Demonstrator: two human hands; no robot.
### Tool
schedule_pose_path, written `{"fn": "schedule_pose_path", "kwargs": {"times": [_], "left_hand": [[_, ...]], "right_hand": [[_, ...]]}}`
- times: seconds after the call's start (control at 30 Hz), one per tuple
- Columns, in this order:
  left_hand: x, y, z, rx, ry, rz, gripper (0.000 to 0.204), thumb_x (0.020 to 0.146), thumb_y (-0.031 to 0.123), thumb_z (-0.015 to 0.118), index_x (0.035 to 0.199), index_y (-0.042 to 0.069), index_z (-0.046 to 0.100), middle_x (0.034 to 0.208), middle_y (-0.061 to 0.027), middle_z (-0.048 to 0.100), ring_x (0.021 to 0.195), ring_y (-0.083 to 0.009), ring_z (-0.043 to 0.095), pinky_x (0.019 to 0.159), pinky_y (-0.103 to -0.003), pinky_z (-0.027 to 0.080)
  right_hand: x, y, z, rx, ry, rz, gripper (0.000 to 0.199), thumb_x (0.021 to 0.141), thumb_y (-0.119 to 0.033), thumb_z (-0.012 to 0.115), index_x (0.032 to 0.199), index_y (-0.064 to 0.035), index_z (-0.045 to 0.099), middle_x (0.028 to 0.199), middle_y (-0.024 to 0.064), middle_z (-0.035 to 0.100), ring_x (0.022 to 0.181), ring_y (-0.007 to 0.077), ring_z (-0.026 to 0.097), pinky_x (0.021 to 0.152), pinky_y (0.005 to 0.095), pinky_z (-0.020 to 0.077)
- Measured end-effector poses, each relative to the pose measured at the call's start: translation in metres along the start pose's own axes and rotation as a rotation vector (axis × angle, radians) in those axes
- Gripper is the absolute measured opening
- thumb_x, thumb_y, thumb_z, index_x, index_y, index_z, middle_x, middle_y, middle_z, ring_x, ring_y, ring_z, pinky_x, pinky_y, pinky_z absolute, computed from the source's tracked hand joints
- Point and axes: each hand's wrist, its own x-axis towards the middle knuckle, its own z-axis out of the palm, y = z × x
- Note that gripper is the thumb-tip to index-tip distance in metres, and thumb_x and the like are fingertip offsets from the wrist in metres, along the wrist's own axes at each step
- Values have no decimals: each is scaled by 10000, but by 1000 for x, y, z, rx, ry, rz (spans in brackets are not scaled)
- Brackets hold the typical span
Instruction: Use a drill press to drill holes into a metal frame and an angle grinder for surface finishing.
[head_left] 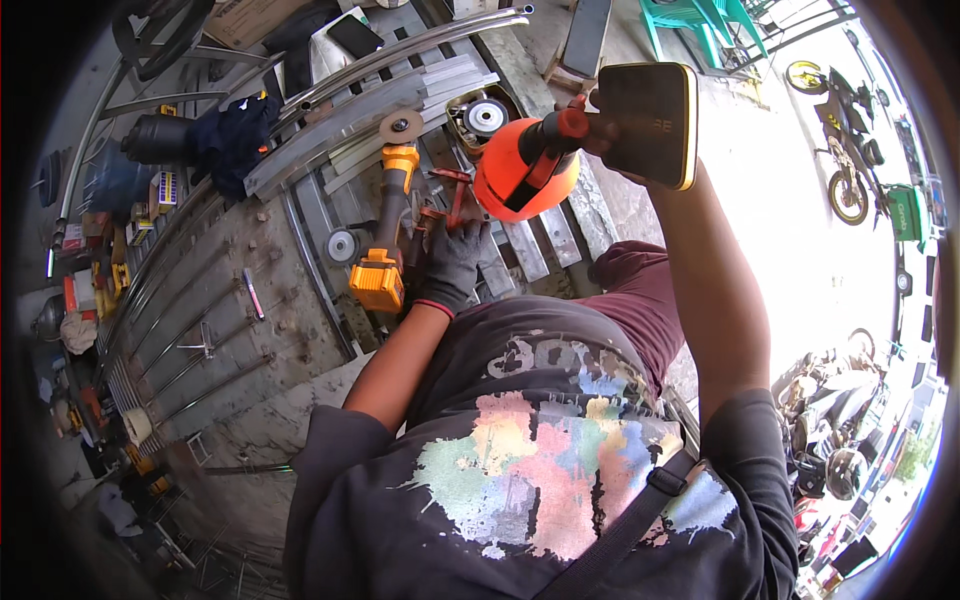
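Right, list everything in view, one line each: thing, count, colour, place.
angle grinder: one, yellow and black, lying on the metal bars beside the left hand
welding handshield: one, black with a yellow rim, raised in the right hand
orange helmet: one, orange, upper centre just left of the handshield
metal bars: several, grey, across the upper centre
curved tubes: many, silver, left on the floor
green chair: one, green, top right
motorbike: one, dark with yellow wheels, far right
left hand: one, dark glove, on the metalwork
right hand: one, grips the handshield
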Motion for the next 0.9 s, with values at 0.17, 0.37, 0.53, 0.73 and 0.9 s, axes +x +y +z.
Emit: {"fn": "schedule_pose_path", "kwargs": {"times": [0.17, 0.37, 0.53, 0.73, 0.9], "left_hand": [[10, -54, -1, 286, -67, -28, 274, 980, 138, 541, 1244, 161, 613, 1049, -42, 671, 1019, -254, 697, 975, -476, 491], [8, -79, -109, -706, 94, -86, 263, 901, 190, 699, 1131, 71, 745, 1065, -156, 745, 1016, -386, 703, 894, -524, 549], [5, -127, -158, -606, 355, -264, 429, 924, 170, 705, 1314, -8, 716, 1169, -215, 751, 1065, -431, 703, 958, -510, 555], [-8, -153, -160, -745, 186, -299, 442, 962, 145, 731, 1366, -28, 682, 1239, -232, 734, 1147, -395, 713, 1000, -470, 562], [0, -84, -186, -1307, 392, -124, 560, 978, 133, 817, 1467, -11, 587, 1354, -136, 667, 1226, -252, 670, 1069, -398, 538]], "right_hand": [[24, 8, 25, -4, 68, 2, 251, 1011, -302, 722, 1140, -86, 735, 940, 115, 752, 815, 241, 709, 705, 398, 528], [10, 18, 90, -323, 549, 207, 360, 1009, -403, 696, 1104, -56, 721, 955, 105, 735, 644, 175, 657, 563, 305, 496], [-1, 10, 108, -471, 626, 233, 458, 1028, -475, 585, 1132, -51, 724, 935, 102, 742, 590, 187, 629, 533, 284, 496], [-9, 1, 100, -507, 729, 207, 475, 1064, -457, 542, 1147, -18, 701, 911, 111, 685, 617, 168, 593, 558, 319, 450], [-54, -10, 65, -610, 1000, 48, 193, 1067, -203, 590, 1109, -20, 634, 1154, 203, 722, 672, 198, 618, 639, 377, 535]]}}
